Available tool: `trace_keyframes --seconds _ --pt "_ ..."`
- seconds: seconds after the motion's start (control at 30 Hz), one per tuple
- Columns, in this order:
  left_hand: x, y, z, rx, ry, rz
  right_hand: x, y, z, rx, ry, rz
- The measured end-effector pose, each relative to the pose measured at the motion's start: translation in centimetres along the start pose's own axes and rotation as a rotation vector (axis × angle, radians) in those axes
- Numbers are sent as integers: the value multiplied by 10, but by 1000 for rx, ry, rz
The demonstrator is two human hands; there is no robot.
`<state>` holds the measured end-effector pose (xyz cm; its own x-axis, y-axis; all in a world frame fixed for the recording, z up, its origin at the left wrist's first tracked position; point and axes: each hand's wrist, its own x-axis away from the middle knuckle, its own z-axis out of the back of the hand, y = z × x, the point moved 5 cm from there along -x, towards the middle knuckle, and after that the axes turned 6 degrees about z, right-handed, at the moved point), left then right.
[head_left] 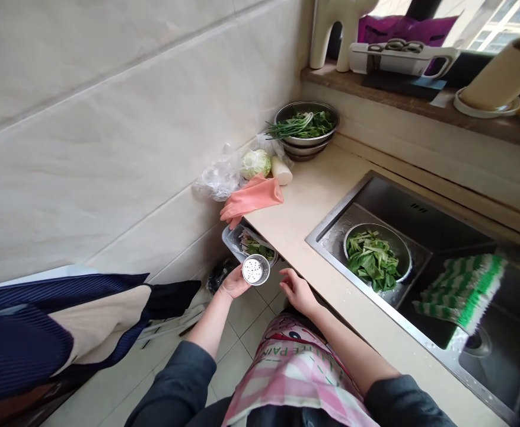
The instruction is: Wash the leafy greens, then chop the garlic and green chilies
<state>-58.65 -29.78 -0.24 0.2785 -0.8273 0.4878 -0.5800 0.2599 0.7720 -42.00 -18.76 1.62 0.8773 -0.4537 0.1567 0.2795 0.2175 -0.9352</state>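
Note:
My left hand [235, 283] holds a small round metal sink strainer [256, 270] with a perforated base, its opening turned up toward me. Just beyond it a grey waste bin [230, 236] hangs at the counter's end, with leafy scraps [260, 248] inside. To the right, my right hand [299, 292] hovers beside the counter edge with loosely bent fingers apart and nothing in them. Pink rubber gloves [257, 198] lie on the counter corner above the bin.
In the sink [326, 234] sits a bowl of cut greens [373, 258]; a green-and-white cloth [462, 290] drapes over the divider. Cabbage [255, 163], a white radish piece [281, 171] and stacked bowls [306, 142] stand by the wall. Clothes [104, 326] hang at left.

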Motion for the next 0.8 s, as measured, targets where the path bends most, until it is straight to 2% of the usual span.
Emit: trace_keyframes --seconds 0.1,0.2,0.3,0.4,0.5,0.6,0.63,0.7,0.8 --pt "-4 -19 -42 -61 -79 82 37 -23 24 -83 92 85" --pt "-11 -37 -98 -75 -190 134 76 -36 54 -17 122 156" --pt "-18 -54 -174 -36 -380 213 124 -29 97 118 258 139" --pt "-21 -71 -257 -100 -575 308 190 -4 152 195 476 69" --pt "-24 -88 -326 -258 -606 302 275 47 222 213 757 -115" --pt "-23 -110 -376 -342 -515 252 353 123 295 225 954 -390" --pt "-21 -118 -389 -344 -476 244 372 150 316 231 963 -492" --pt "-15 -134 -409 -336 -387 231 393 203 350 282 895 -671" --pt "-3 -153 -422 -330 -236 217 388 264 375 377 686 -827"
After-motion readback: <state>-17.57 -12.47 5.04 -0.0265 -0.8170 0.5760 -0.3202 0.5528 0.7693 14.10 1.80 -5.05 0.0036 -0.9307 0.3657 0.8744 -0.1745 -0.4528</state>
